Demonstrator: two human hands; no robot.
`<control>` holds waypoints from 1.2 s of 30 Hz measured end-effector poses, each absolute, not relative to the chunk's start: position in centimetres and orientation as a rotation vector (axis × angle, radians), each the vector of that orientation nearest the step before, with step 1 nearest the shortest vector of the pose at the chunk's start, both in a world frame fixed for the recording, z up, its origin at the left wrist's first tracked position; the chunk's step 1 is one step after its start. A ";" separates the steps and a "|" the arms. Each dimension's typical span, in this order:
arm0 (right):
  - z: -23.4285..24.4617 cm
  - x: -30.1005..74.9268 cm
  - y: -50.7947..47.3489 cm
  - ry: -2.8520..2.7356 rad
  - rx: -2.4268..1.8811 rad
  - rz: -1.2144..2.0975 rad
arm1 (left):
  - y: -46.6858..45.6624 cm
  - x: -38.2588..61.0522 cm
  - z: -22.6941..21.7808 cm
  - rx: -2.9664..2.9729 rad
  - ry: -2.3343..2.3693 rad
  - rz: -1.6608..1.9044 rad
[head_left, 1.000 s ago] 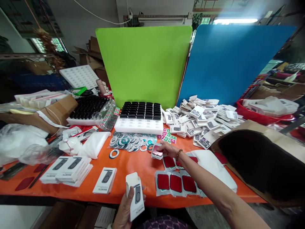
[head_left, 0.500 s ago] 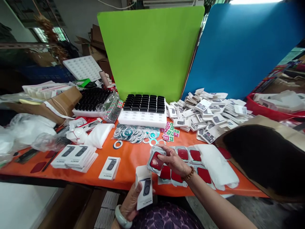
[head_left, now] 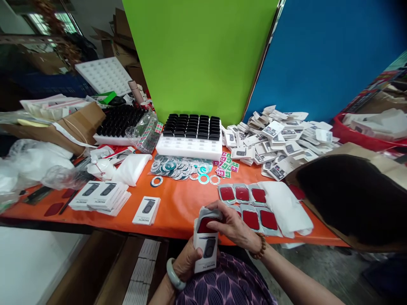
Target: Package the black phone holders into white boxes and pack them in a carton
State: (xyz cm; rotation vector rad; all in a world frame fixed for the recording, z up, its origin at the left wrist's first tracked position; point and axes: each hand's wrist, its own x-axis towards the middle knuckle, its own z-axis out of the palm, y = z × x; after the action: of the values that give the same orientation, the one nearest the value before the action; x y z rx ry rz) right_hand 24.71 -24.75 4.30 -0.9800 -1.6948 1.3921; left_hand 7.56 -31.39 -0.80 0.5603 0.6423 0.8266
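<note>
My L hand was wrapped round a white box, thumb across its side, & my R hand pinched a red pad in grey wrapping btwn thumb and fingers, right at the box's top end. The box was tilted, approx. above my lap by the near edge of the orange surface. Main risk, I'd say: wrapping snagging on the rim — it looked a snug fit, so a push at an angle might crumple it or bend the card. Squeezing too hard w/ the L could also buckle the walls. A slack R pinch might drop the pad in my lap. How deep its lower end sat, I couldn't tell. Edge-wise the R side was tight: laid-out pads just beside my R wrist, white sheeting next to them, the big carton beyond. Better room lay on the L — a stretch of orange btwn the small stack of boxes & my hands, w/ the bag of rings farther back.
</note>
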 end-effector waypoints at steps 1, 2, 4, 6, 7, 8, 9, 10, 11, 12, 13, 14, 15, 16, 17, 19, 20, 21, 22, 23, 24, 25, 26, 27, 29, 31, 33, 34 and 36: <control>4.3 24.9 -24.8 -1.706 -0.994 1.404 | -31.5 7.8 -1.0 0.556 0.625 0.815; 4.4 25.1 -25.0 -1.731 -1.013 1.402 | -31.6 8.0 -1.2 0.555 0.607 0.802; 4.5 25.3 -25.5 -1.821 -1.049 1.353 | -31.9 8.1 -1.7 0.570 0.578 0.769; 4.4 25.2 -26.4 -1.946 -1.050 1.294 | -32.1 8.0 -2.3 0.600 0.562 0.737; 4.3 25.1 -26.9 -2.015 -1.040 1.256 | -32.2 7.9 -2.6 0.613 0.565 0.726; 4.0 25.0 -27.5 -2.086 -1.028 1.204 | -32.3 7.7 -2.9 0.624 0.576 0.717; 3.7 24.9 -28.1 -2.155 -1.012 1.146 | -32.4 7.5 -3.2 0.637 0.592 0.708; 3.4 24.8 -28.6 -2.218 -0.992 1.095 | -32.5 7.4 -3.5 0.655 0.609 0.701; 3.1 24.7 -29.0 -2.264 -0.976 1.050 | -32.6 7.2 -3.7 0.678 0.628 0.697; 2.9 24.6 -29.4 -2.290 -0.967 1.016 | -32.6 7.1 -3.9 0.707 0.656 0.706; 2.7 24.6 -29.6 -2.303 -0.966 0.993 | -32.7 7.0 -3.9 0.738 0.699 0.737; 2.5 24.6 -29.7 -2.308 -0.977 0.976 | -32.8 6.9 -3.9 0.762 0.757 0.793; 2.4 24.7 -29.8 -2.306 -1.002 0.955 | -32.8 6.8 -3.7 0.773 0.836 0.867; 2.3 24.8 -29.7 -2.301 -1.037 0.932 | -32.9 6.7 -3.5 0.779 0.930 0.946; 2.3 25.0 -29.6 -2.296 -1.063 0.918 | -33.0 6.6 -3.3 0.789 1.025 1.016; 2.2 25.2 -29.2 -2.282 -1.071 0.937 | -33.1 6.3 -2.7 0.856 1.168 1.056; 2.2 25.2 -29.0 -2.269 -1.054 0.968 | -33.2 6.1 -2.4 0.917 1.205 1.025; 2.3 25.2 -28.8 -2.250 -1.029 1.008 | -33.2 6.0 -2.2 0.983 1.220 0.980; 2.2 25.2 -28.7 -2.221 -1.001 1.057 | -33.1 5.9 -2.0 1.037 1.219 0.931; 2.2 25.2 -28.7 -2.178 -0.981 1.108 | -33.0 5.9 -1.8 1.070 1.212 0.887; 2.1 25.2 -28.7 -2.119 -0.974 1.153 | -32.9 5.8 -1.8 1.077 1.206 0.855; 1.9 25.2 -28.8 -2.046 -0.984 1.188 | -32.8 5.8 -1.8 1.063 1.202 0.837; 1.6 25.2 -28.9 -1.959 -1.013 1.209 | -32.7 5.7 -1.9 1.031 1.199 0.829; 1.2 25.3 -29.1 -1.856 -1.058 1.215 | -32.6 5.7 -2.1 0.994 1.196 0.826; 0.2 25.4 -29.6 -1.628 -1.137 1.253 | -32.5 5.6 -2.5 0.925 1.190 0.835; -0.8 25.4 -30.1 -1.438 -1.152 1.391 | -32.5 5.5 -2.8 0.880 1.186 0.841; -1.3 25.4 -30.6 -1.365 -1.141 1.503 | -32.5 5.6 -2.8 0.862 1.198 0.842; -1.3 25.3 -30.7 -1.369 -1.149 1.519 | -32.4 5.7 -2.7 0.863 1.215 0.845; -1.3 25.1 -30.9 -1.377 -1.199 1.505 | -32.3 6.1 -2.4 0.895 1.280 0.861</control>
State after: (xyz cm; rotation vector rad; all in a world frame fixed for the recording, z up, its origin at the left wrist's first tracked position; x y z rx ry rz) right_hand 25.13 -30.90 -1.25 -1.1993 -1.3771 1.5053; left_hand 6.06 -32.35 -2.41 0.8945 1.2800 0.8607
